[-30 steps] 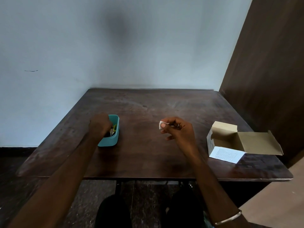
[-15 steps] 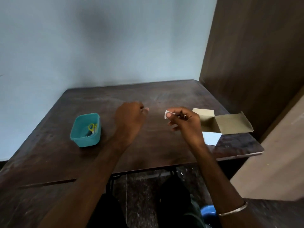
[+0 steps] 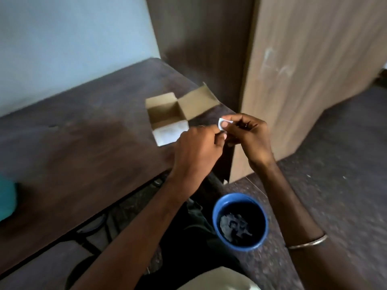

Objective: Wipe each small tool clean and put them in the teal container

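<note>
Hands meet beyond the table's right corner: the right hand (image 3: 250,139) pinches a small white wipe (image 3: 222,123) between thumb and forefinger, and the left hand (image 3: 196,148) curls beside it, its contents not discernible. The teal container (image 3: 7,200) sits at the far left edge of the frame, its contents out of view. The cardboard box (image 3: 167,116) stands open and appears empty, so the task is probably near completion. Surface: dark wooden table (image 3: 83,132). A blue bin (image 3: 239,221) stands on the speckled floor below, against wooden panels.
</note>
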Tool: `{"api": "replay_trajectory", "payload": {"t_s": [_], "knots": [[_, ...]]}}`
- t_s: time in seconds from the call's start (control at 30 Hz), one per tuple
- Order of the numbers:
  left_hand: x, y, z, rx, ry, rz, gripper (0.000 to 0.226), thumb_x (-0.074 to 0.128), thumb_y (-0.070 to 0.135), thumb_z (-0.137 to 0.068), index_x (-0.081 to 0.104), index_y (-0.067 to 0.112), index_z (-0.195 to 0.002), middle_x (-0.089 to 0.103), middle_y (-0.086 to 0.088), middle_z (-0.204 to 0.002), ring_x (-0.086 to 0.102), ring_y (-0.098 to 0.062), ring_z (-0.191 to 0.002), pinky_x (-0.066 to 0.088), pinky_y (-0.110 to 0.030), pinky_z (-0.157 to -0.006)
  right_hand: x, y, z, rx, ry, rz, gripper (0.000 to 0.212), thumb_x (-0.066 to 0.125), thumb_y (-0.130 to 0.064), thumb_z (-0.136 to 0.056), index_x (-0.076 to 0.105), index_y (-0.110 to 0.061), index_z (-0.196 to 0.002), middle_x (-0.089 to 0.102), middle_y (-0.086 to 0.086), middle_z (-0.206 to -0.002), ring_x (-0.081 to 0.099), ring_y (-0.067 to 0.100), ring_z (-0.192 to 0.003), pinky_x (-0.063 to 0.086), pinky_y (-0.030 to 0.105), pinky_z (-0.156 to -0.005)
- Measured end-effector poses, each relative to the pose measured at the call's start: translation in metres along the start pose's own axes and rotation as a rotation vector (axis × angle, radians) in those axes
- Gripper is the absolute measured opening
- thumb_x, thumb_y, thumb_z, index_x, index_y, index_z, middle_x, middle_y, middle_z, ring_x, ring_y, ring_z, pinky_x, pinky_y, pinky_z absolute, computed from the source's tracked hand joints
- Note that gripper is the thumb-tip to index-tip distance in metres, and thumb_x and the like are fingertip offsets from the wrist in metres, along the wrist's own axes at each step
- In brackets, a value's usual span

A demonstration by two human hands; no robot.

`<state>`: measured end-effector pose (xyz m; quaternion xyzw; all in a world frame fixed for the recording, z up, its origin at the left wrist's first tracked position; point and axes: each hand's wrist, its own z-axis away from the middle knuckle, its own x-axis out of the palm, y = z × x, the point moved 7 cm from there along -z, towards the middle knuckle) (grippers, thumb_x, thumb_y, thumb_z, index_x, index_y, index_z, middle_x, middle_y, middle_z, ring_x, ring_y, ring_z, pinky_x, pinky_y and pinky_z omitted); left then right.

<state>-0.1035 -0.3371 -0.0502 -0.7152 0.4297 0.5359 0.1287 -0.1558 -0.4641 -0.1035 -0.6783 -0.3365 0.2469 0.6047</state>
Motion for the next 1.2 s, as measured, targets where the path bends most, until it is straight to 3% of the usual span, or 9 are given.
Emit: {"api": "replay_trajectory", "payload": {"t_s": [0.27, 0.5, 0.63, 0.73, 0.9, 1.0, 1.07, 1.2], "knots": [[0.114, 0.023, 0.024, 0.038, -0.288, 0.029, 0.024, 0.058, 0.042, -0.092, 0.071, 0.022, -0.096, 0.075, 0.002, -0.09, 0.07, -0.023, -0.082, 0.056, -0.038, -0.065, -0.077, 0.105, 0.018, 0.23, 0.138, 0.123, 0.01, 0.075, -0.017, -0.087, 0.072, -0.012, -0.095, 0.075, 0.006, -0.079, 0.07, 0.022, -0.065, 0.051, 0.028, -0.049], [0.191, -0.014, 0.052, -0.085, -0.488, 0.005, 0.028, 0.057, 0.043, -0.09, 0.071, 0.019, -0.096, 0.075, -0.004, -0.088, 0.071, -0.028, -0.083, 0.057, -0.038, -0.067, -0.1, 0.284, 0.062, 0.593, 0.175, 0.417, 0.01, 0.079, -0.023, -0.08, 0.078, -0.027, -0.089, 0.076, -0.005, -0.078, 0.063, 0.01, -0.063, 0.06, 0.042, -0.071], [0.208, -0.035, 0.057, -0.14, -0.525, 0.008, 0.027, 0.058, 0.043, -0.087, 0.071, 0.019, -0.09, 0.075, -0.002, -0.082, 0.07, -0.03, -0.079, 0.055, -0.037, -0.064, -0.108, 0.373, 0.1, 0.843, 0.182, 0.446, 0.012, 0.08, -0.017, -0.077, 0.074, -0.027, -0.075, 0.077, 0.005, -0.081, 0.072, 0.024, -0.072, 0.059, 0.053, -0.075], [0.22, -0.051, 0.059, -0.153, -0.535, 0.045, 0.029, 0.056, 0.043, -0.086, 0.07, 0.018, -0.088, 0.075, -0.002, -0.077, 0.071, -0.029, -0.075, 0.055, -0.038, -0.062, -0.113, 0.412, 0.121, 0.962, 0.216, 0.476, 0.02, 0.081, -0.019, -0.076, 0.068, -0.03, -0.063, 0.075, 0.003, -0.075, 0.073, 0.023, -0.073, 0.06, 0.049, -0.074], [0.228, -0.069, 0.063, -0.18, -0.563, 0.084, 0.028, 0.057, 0.043, -0.087, 0.073, 0.021, -0.095, 0.076, 0.001, -0.083, 0.072, -0.025, -0.079, 0.056, -0.037, -0.064, -0.107, 0.45, 0.134, 1.074, 0.196, 0.455, 0.009, 0.074, -0.013, -0.08, 0.075, -0.022, -0.078, 0.074, 0.008, -0.076, 0.072, 0.025, -0.069, 0.062, 0.047, -0.071], [0.231, -0.076, 0.062, -0.198, -0.57, 0.084, 0.028, 0.057, 0.044, -0.088, 0.072, 0.022, -0.096, 0.076, 0.001, -0.083, 0.071, -0.025, -0.08, 0.056, -0.037, -0.065, -0.108, 0.466, 0.144, 1.129, 0.179, 0.479, 0.024, 0.069, -0.007, -0.077, 0.075, -0.025, -0.091, 0.072, 0.007, -0.079, 0.071, 0.027, -0.076, 0.062, 0.044, -0.072], [0.234, -0.078, 0.062, -0.208, -0.593, 0.089, 0.028, 0.057, 0.045, -0.089, 0.072, 0.022, -0.096, 0.075, 0.001, -0.082, 0.071, -0.025, -0.078, 0.055, -0.036, -0.065, -0.117, 0.478, 0.151, 1.124, 0.178, 0.553, 0.032, 0.071, -0.005, -0.076, 0.075, -0.021, -0.103, 0.071, 0.004, -0.082, 0.069, 0.023, -0.079, 0.056, 0.033, -0.069], [0.236, -0.086, 0.062, -0.257, -0.603, 0.092, 0.03, 0.056, 0.047, -0.089, 0.072, 0.024, -0.1, 0.076, 0.003, -0.086, 0.072, -0.023, -0.08, 0.056, -0.037, -0.066, -0.121, 0.482, 0.151, 1.112, 0.22, 0.568, 0.023, 0.071, -0.004, -0.08, 0.076, -0.014, -0.1, 0.072, 0.007, -0.084, 0.067, 0.022, -0.078, 0.053, 0.031, -0.068]]}}
